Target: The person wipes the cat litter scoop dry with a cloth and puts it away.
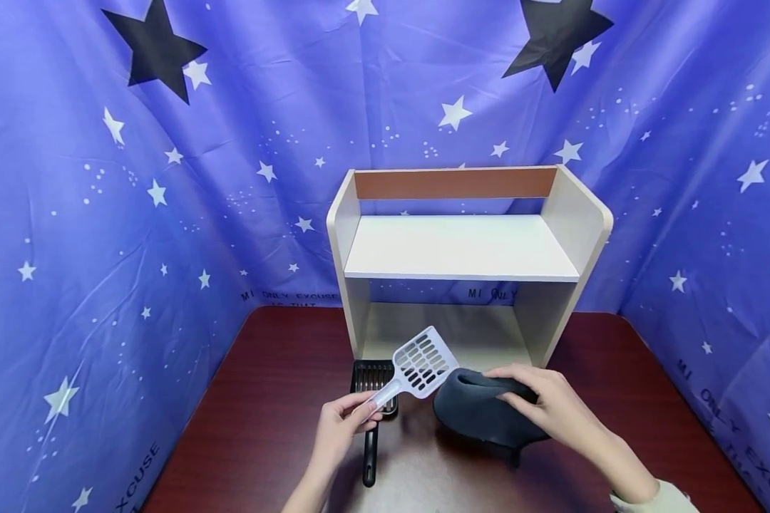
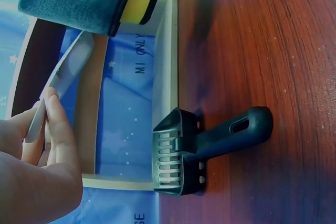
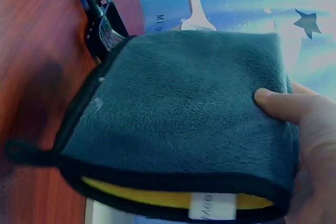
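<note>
My left hand pinches the handle of a white slotted litter scoop, raised above the table with its head tilted up toward the right. In the left wrist view the scoop appears nearly edge-on. A dark grey cleaning cloth hangs folded from my right hand, thumb on one side and fingers behind. Its yellow inner face, white tag and corner loop show in the right wrist view. The cloth's edge meets or overlaps the scoop's head in the head view.
A black slotted litter scoop lies on the dark red wooden table, just under my left hand. Behind stands a pale two-level shelf unit. Blue star-patterned curtains enclose the back and both sides.
</note>
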Demonstrator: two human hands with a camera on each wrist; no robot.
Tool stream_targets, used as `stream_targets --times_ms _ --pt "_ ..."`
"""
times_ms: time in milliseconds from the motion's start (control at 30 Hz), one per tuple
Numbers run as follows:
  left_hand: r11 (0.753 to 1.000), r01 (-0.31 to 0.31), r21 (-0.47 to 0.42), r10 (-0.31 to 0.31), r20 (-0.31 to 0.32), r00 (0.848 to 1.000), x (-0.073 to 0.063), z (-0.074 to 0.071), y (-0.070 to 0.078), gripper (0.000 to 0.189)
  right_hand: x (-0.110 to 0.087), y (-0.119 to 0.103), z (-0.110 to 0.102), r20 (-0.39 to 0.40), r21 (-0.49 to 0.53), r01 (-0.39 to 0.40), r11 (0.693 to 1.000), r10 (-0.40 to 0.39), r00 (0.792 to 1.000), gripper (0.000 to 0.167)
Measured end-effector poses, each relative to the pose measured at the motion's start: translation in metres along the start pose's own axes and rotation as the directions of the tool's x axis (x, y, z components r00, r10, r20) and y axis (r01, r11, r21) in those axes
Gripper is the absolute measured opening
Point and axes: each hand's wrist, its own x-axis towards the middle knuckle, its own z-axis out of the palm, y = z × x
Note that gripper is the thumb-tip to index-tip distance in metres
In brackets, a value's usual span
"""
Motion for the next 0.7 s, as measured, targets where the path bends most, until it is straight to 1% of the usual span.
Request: stream_targets --times_ms 133,233,267,400,567,700 --pt "0.999 -0.034 0.035 0.033 0.029 0.999 0.0 0.004 0.002 0.028 0.009 0.0 0.001 0.01 0.043 0.093 0.995 -0.094 0.996 0.055" --pt "0.996 -0.064 0.058 0.061 0.057 0.997 0.0 0.007 0.005 0.025 0.015 0.0 0.001 0.018 0.062 0.113 0.992 -0.114 0.993 0.051" --pt "0.995 -0.071 0.064 0.067 0.064 0.996 0.0 0.008 0.006 0.025 0.018 0.0 0.001 0.018 0.054 0.115 0.992 -0.116 0.993 0.05" --pt "0.991 -0.102 0.088 0.096 0.069 0.993 0.0 0.011 0.008 0.021 0.024 0.001 0.004 0.024 0.008 0.065 0.998 -0.065 0.998 0.044" --pt "0.983 -0.144 0.116 0.137 0.064 0.988 -0.002 0.015 0.009 0.017 0.027 0.002 0.012 -0.014 -0.087 -0.022 0.996 0.021 1.0 0.036" --pt "0.975 -0.178 0.132 0.169 0.074 0.983 -0.003 0.02 0.011 0.017 0.025 0.002 0.019 -0.038 -0.132 -0.047 0.99 0.042 0.998 0.03"
